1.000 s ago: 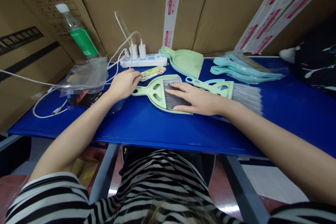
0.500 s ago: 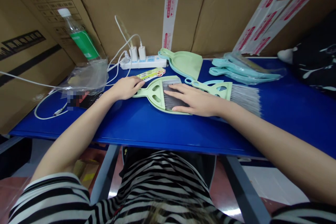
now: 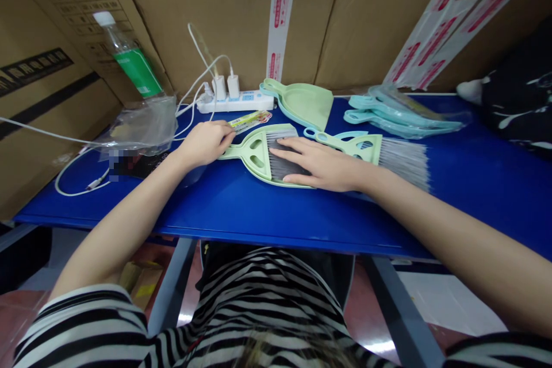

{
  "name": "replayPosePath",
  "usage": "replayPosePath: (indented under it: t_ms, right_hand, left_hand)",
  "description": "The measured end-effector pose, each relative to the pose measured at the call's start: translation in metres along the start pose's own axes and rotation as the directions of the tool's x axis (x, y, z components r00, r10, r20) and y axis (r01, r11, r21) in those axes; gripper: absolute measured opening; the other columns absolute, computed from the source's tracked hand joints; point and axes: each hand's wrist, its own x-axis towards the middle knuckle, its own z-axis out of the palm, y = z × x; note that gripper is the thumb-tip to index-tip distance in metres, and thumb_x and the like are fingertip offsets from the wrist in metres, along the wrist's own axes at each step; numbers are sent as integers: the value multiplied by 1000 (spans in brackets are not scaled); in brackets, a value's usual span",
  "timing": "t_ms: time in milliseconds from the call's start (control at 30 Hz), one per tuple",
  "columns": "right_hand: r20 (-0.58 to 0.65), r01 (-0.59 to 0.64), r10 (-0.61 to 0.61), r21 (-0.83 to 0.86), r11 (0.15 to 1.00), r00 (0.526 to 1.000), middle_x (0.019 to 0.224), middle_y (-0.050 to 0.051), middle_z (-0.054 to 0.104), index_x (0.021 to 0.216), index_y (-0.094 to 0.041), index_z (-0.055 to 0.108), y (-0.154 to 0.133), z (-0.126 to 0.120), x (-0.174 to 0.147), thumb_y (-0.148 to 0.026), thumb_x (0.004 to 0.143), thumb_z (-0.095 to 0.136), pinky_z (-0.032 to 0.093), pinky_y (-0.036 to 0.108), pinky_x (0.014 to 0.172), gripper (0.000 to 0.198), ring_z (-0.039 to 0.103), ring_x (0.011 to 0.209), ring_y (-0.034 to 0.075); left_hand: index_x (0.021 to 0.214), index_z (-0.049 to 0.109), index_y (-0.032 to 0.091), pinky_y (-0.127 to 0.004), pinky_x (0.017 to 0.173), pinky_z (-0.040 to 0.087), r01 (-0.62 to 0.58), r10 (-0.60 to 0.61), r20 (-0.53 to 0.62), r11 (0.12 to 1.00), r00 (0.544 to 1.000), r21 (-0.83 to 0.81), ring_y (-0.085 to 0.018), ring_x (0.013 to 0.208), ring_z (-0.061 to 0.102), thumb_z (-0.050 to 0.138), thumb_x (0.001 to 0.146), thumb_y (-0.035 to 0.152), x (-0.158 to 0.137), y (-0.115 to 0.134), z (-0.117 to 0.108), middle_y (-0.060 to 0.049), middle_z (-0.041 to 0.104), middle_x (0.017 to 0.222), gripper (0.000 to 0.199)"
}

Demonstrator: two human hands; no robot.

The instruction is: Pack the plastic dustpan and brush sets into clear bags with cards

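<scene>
Here, left hand (image 3: 207, 142) grips the brush handle (image 3: 235, 152), bristles (image 3: 283, 168) beneath outspread right hand (image 3: 321, 163).

Compared with a second ago, the left hand (image 3: 206, 142) sits slightly nearer and farther right, and covers more of the left end of the green handle (image 3: 232, 153). On its far side, more of the left end of the printed card (image 3: 250, 121) shows. The digits on the dark display (image 3: 144, 165), clear and bright then, now look dim and partly hidden by the left forearm (image 3: 138, 210).
</scene>
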Motion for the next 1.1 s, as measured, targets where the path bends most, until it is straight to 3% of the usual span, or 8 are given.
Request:
replayPosePath:
  t_ms: [133, 233, 400, 500, 567, 700, 967, 1100]
  right_hand:
    - [-42, 14, -14, 1, 1000, 999, 154, 15, 45, 150, -22, 44, -1, -2, 1, -59, 97, 38, 38, 58, 111, 64, 41, 141, 34]
    - [-154, -30, 28, -14, 999, 988, 149, 16, 50, 152, -20, 40, -1, -9, 2, -53, 98, 38, 39, 59, 110, 63, 46, 136, 35]
    - [-375, -218, 171, -87, 972, 911, 152, 18, 45, 157, -16, 25, 8, -21, -2, -38, 94, 49, 35, 62, 112, 71, 42, 139, 37]
    - [-402, -231, 158, -140, 963, 902, 146, 16, 52, 146, -19, 47, 11, -24, -2, -33, 92, 52, 40, 60, 108, 56, 49, 132, 36]
    - [-371, -201, 132, -153, 967, 919, 130, 14, 65, 126, -22, 64, 11, -25, -1, -31, 91, 52, 47, 55, 100, 38, 59, 120, 34]
    - [-304, -175, 126, -140, 975, 944, 93, 5, 76, 97, -26, 74, 7, -27, -1, -28, 93, 48, 53, 40, 78, 26, 69, 89, 25]
    - [-252, -332, 254, -346, 878, 934, 79, 8, 71, 104, -23, 77, -9, -37, 0, -19, 89, 45, 36, 31, 54, 36, 63, 69, 21]
    - [-162, -272, 224, -419, 866, 961, 75, 7, 68, 103, -21, 77, -16, -38, 2, -19, 87, 45, 30, 30, 52, 36, 60, 67, 20]
  left_hand:
    - [104, 75, 13, -40, 88, 56, -29, 30, -147, 1000, 989, 7, -29, 104, 70, 32, 95, 29, -3, 0, 0, -14, 73, 112, 46]
    - [113, 73, 16, -37, 87, 58, -173, 167, -204, 985, 965, -12, -26, 105, 70, 34, 96, 28, -6, 2, -2, -12, 73, 115, 44]
    - [118, 72, 17, -34, 92, 57, -454, 428, -303, 891, 851, -15, -21, 109, 70, 39, 96, 29, -8, 5, -4, -8, 73, 120, 41]
    - [115, 73, 18, -32, 90, 58, -502, 474, -338, 865, 813, 6, -19, 107, 71, 42, 95, 28, -9, 5, -3, -6, 73, 118, 38]
    - [113, 74, 19, -31, 88, 59, -513, 486, -344, 858, 803, 17, -19, 104, 72, 42, 94, 28, -9, 5, -2, -5, 74, 117, 38]
    - [114, 74, 19, -31, 85, 59, -482, 466, -349, 875, 813, 45, -19, 103, 72, 40, 96, 28, -9, 6, -1, -5, 74, 116, 39]
    - [107, 76, 18, -36, 80, 57, -390, 402, -275, 916, 874, 98, -22, 96, 71, 36, 100, 29, -7, 8, -1, -7, 76, 108, 42]
    - [103, 76, 17, -35, 77, 56, -393, 407, -278, 913, 870, 106, -22, 91, 70, 35, 100, 29, -8, 9, -1, -7, 77, 102, 43]
